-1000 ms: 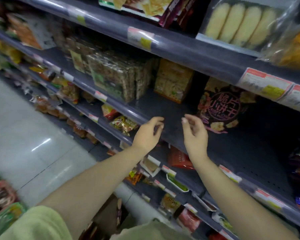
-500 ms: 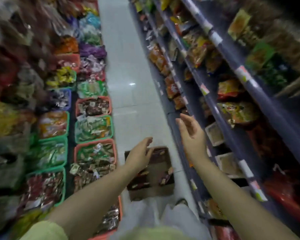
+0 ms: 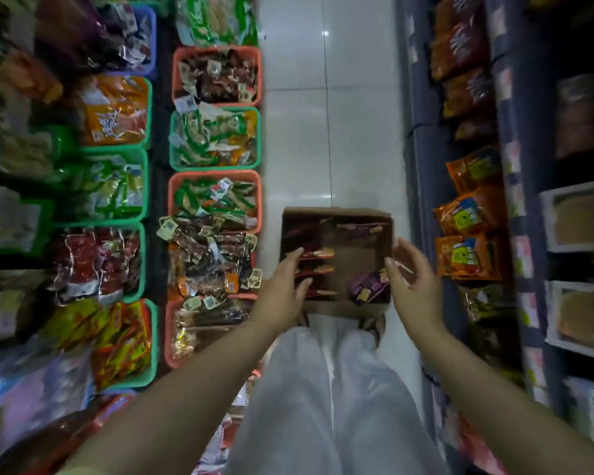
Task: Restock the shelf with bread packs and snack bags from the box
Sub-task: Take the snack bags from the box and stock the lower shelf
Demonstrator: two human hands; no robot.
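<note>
Both hands are empty, fingers loose and apart, over the box [image 3: 336, 258] on the floor. Left hand [image 3: 282, 289] sits right above the red snack bags [image 3: 318, 264] lined up crosswise, so it's nearer; the purple bag [image 3: 367, 286] is just left of the right hand [image 3: 412, 282].

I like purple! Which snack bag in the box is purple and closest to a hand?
The purple bag in the box's near right corner, just beside the right hand; the others are red.
</note>
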